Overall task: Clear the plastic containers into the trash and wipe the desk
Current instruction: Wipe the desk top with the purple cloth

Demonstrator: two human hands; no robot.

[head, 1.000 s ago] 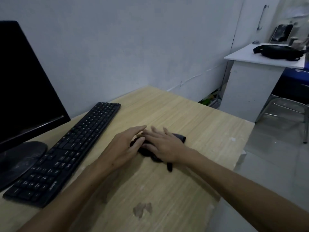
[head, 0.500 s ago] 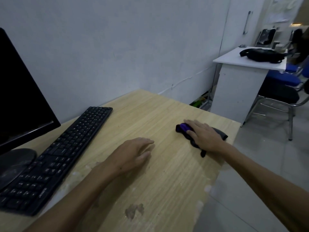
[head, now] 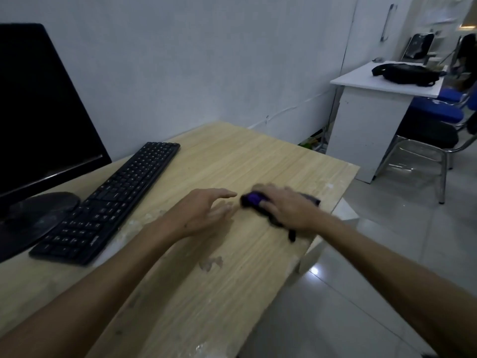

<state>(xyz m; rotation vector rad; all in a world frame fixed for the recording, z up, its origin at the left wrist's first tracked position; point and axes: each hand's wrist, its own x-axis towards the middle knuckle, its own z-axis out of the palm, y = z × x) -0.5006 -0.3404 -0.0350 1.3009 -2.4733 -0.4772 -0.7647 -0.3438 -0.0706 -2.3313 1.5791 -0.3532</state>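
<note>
My right hand [head: 289, 206] pressed flat on the dark cloth [head: 254, 200] and had slid it back toward the middle of the wooden desk [head: 232, 156] from out near the edge. My left hand [head: 204, 213] rested open and empty beside it. No plastic containers were on the desk, so I think only wiping was left.

cloth [head: 260, 202]: dark with purple patch | crumpled flat | desk [head: 232, 156]: light wood, right part

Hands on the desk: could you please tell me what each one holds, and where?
The right hand presses flat on top of a dark purple-patched cloth; the left hand holds nothing.
</note>
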